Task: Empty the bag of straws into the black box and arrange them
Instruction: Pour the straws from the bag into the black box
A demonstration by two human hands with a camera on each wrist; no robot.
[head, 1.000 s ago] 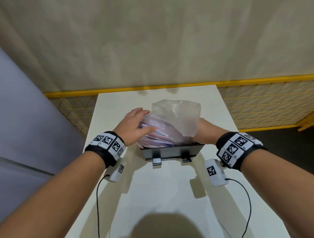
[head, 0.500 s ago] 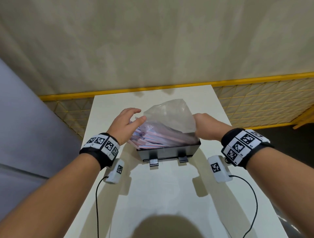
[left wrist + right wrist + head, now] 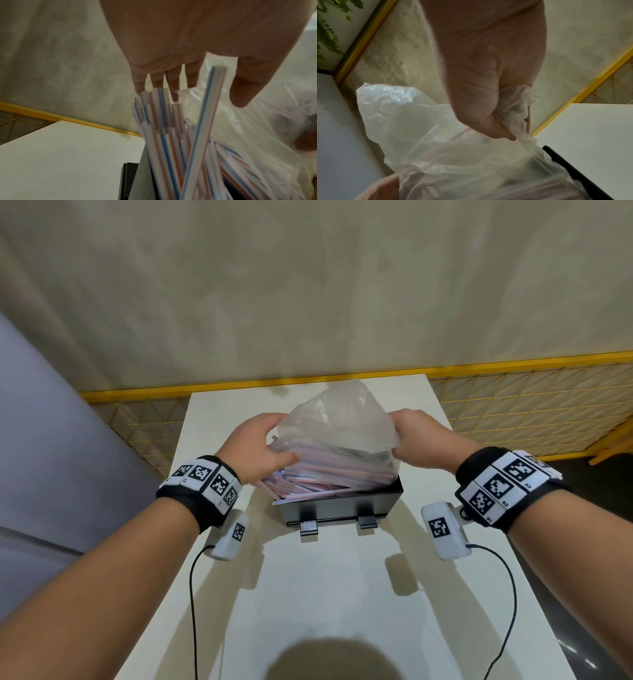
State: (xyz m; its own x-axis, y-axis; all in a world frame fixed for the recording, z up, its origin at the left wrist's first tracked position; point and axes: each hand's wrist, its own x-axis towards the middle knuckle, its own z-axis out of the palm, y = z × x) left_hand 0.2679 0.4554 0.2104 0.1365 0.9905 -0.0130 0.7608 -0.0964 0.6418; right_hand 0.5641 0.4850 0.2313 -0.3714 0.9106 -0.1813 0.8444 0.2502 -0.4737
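A black box (image 3: pixel 337 510) stands mid-table on the white table (image 3: pixel 342 594). Pink- and blue-striped straws (image 3: pixel 322 479) lie heaped in it and stick out over its left end. The clear plastic bag (image 3: pixel 337 422) stands puffed up over the heap and covers much of it. My right hand (image 3: pixel 399 436) pinches a gathered fold of the bag (image 3: pixel 517 105) at its right side. My left hand (image 3: pixel 279 440) is at the bag's left side with straight fingers (image 3: pixel 173 86) touching the straw ends (image 3: pixel 159 102), the thumb apart from them.
The table's far edge (image 3: pixel 308 386) meets a yellow-railed mesh fence (image 3: pixel 531 402) and a beige wall. A grey panel (image 3: pixel 51 440) runs along the left. Wrist-camera cables (image 3: pixel 193 594) trail over the near part of the table. Green leaves (image 3: pixel 327 27) show at upper left in the right wrist view.
My right hand has raised the bag's right side, so the bag stands taller. My left hand has moved further back along the bag's left side. More of the straws lie bare at the left.
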